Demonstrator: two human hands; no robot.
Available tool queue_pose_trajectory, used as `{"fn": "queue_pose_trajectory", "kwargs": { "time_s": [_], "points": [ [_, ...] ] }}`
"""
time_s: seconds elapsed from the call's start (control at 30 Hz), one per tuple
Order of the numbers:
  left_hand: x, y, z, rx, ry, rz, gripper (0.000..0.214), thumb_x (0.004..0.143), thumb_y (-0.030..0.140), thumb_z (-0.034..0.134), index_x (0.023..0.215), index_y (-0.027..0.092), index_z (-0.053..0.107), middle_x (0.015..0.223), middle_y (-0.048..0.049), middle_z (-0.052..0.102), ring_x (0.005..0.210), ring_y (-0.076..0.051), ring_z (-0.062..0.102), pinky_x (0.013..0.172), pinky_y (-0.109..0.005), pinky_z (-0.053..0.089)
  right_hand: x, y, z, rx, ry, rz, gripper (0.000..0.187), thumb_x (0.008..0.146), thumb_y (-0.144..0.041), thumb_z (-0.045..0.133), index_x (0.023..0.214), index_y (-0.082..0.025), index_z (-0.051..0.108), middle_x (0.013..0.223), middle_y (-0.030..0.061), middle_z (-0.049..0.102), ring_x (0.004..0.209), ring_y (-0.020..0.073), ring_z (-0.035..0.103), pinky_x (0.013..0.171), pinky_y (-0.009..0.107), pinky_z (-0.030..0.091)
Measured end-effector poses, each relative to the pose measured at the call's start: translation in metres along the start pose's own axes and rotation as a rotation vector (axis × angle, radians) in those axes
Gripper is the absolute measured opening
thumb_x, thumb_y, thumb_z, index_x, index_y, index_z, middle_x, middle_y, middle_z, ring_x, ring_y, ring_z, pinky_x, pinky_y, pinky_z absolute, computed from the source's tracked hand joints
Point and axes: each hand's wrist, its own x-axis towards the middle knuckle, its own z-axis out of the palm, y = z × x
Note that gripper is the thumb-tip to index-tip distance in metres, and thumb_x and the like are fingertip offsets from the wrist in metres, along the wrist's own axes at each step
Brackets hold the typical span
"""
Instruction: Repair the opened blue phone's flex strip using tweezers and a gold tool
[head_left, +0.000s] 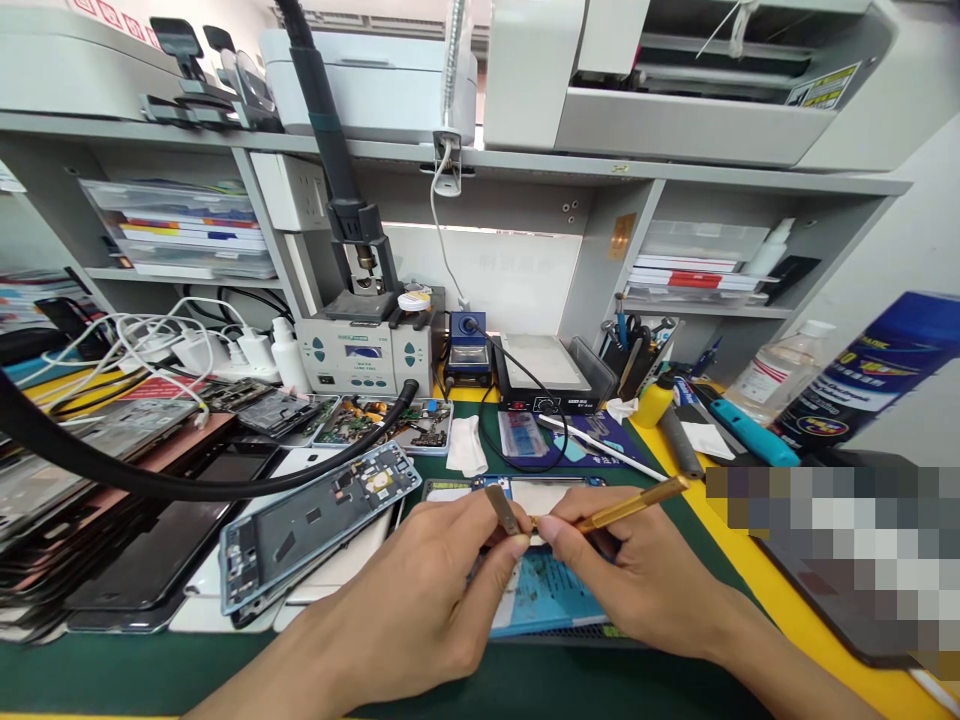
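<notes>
My left hand (pixel 427 590) is closed, with a flat grey-brown metal strip (pixel 501 508) pinched between thumb and fingers. In my closed right hand (pixel 637 570) lies a slim gold pen-shaped tool (pixel 634 503), its back end sticking out to the right. The fingertips of both hands nearly meet, and the gold tip shows in the small gap between them. Below them is an opened phone (pixel 551 490) with a bright blue part (pixel 544 600) nearer to me. My fingers hide much of the phone and the working end of the strip.
A phone frame (pixel 322 525) leans on stacked phones at the left. A black hose (pixel 247 487) arches over them from the hot-air station (pixel 360 350). Behind stand a soldering station (pixel 470 350) and a heating plate (pixel 544 370). A blue spray can (pixel 874 370) stands at the right.
</notes>
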Motion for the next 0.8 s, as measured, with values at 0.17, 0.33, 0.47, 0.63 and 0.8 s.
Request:
{"fn": "queue_pose_trajectory", "kwargs": {
  "time_s": [0.17, 0.33, 0.47, 0.63, 0.8],
  "points": [
    [0.0010, 0.0001, -0.0002, -0.006, 0.009, 0.011, 0.015, 0.104, 0.017, 0.044, 0.114, 0.021, 0.054, 0.111, -0.0061, 0.070, 0.103, -0.022, 0.069, 0.083, -0.031, 0.053, -0.0008, -0.0007, 0.0002, -0.010, 0.017, -0.004, 0.029, 0.103, -0.027, 0.050, 0.082, -0.017, 0.067, 0.066, -0.0012, 0.054, 0.058, 0.0137, 0.048, 0.055, 0.028, 0.037],
    [0.0015, 0.0001, -0.0012, -0.003, 0.003, 0.004, 0.015, 0.104, 0.017, 0.043, 0.114, 0.021, 0.054, 0.111, -0.0066, 0.070, 0.104, -0.022, 0.069, 0.084, -0.031, 0.053, -0.0024, -0.0005, 0.0000, -0.024, 0.026, -0.009, 0.029, 0.103, -0.027, 0.049, 0.083, -0.017, 0.068, 0.067, 0.0001, 0.058, 0.059, 0.0149, 0.052, 0.057, 0.028, 0.039],
    [0.0014, -0.0003, -0.0005, -0.003, 0.015, 0.013, 0.014, 0.104, 0.017, 0.044, 0.113, 0.021, 0.054, 0.110, -0.0067, 0.070, 0.102, -0.022, 0.070, 0.084, -0.031, 0.054, -0.0009, -0.0008, 0.0001, -0.026, 0.028, -0.007, 0.029, 0.103, -0.027, 0.049, 0.083, -0.017, 0.069, 0.067, 0.0005, 0.059, 0.059, 0.0151, 0.053, 0.057, 0.028, 0.040],
    [0.0008, 0.0002, 0.0006, 0.000, 0.024, 0.025, 0.014, 0.103, 0.016, 0.045, 0.112, 0.021, 0.055, 0.110, -0.0065, 0.071, 0.102, -0.022, 0.070, 0.083, -0.031, 0.054, 0.0001, -0.0012, 0.0006, -0.026, 0.036, -0.014, 0.029, 0.103, -0.026, 0.050, 0.086, -0.016, 0.071, 0.068, 0.0014, 0.062, 0.061, 0.0158, 0.055, 0.058, 0.028, 0.041],
    [0.0007, 0.0009, -0.0004, 0.001, 0.016, 0.016, 0.014, 0.104, 0.016, 0.044, 0.113, 0.021, 0.054, 0.111, -0.0061, 0.070, 0.103, -0.021, 0.069, 0.084, -0.030, 0.053, -0.0003, -0.0021, 0.0004, -0.024, 0.030, -0.013, 0.029, 0.103, -0.026, 0.049, 0.085, -0.016, 0.071, 0.068, 0.0016, 0.062, 0.061, 0.0160, 0.056, 0.058, 0.028, 0.042]
  ]
}}
